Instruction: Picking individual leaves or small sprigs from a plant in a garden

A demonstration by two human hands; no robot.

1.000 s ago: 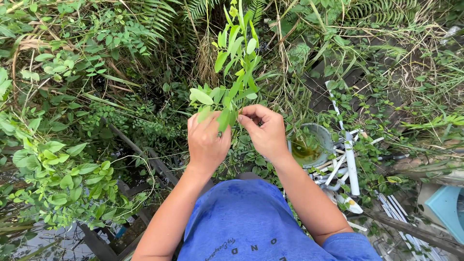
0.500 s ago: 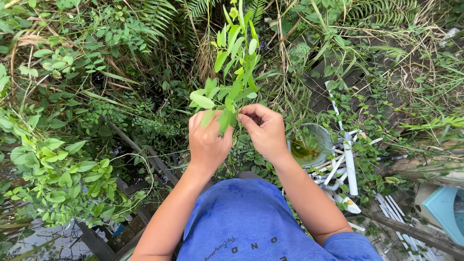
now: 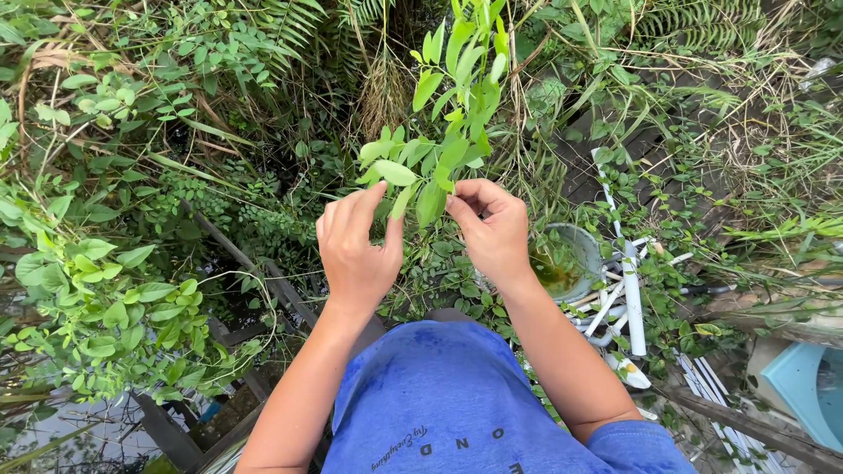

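A round grey bucket [image 3: 575,254] is being seen right of centre, just beyond the right hand; it is standing upright among creepers and is holding murky yellow-green liquid. At the far right edge, near the bottom, part of a pale blue tub [image 3: 803,391] is being shown; what is inside it cannot be told.

The left hand [image 3: 356,250] is being held up at the centre, back toward the camera. Its fingers [image 3: 369,206] are being kept close together and lightly curled, with the tips resting against the lower leaves of a leafy green sprig [image 3: 448,132]. Whether a leaf is actually being pinched on the hidden palm side cannot be told. The right hand [image 3: 492,228] is being held just beside it, to the right. Its thumb and forefinger are being pressed together on a leaf at the base of the sprig, while the other fingers are being curled in behind.

The sprig is being held upright between and above the two hands, rising toward the far side with light green oval leaves.

Dense greenery is being seen all around: a broad-leaved shrub [image 3: 97,298] at the near left, ferns [image 3: 290,26] at the far top, dry grass [image 3: 773,114] at the far right. Dark wooden planks [image 3: 263,281] are being crossed by vines left of centre, and a white plastic frame [image 3: 628,298] is lying right of the bucket. A blue shirt [image 3: 457,404] is filling the near bottom centre.
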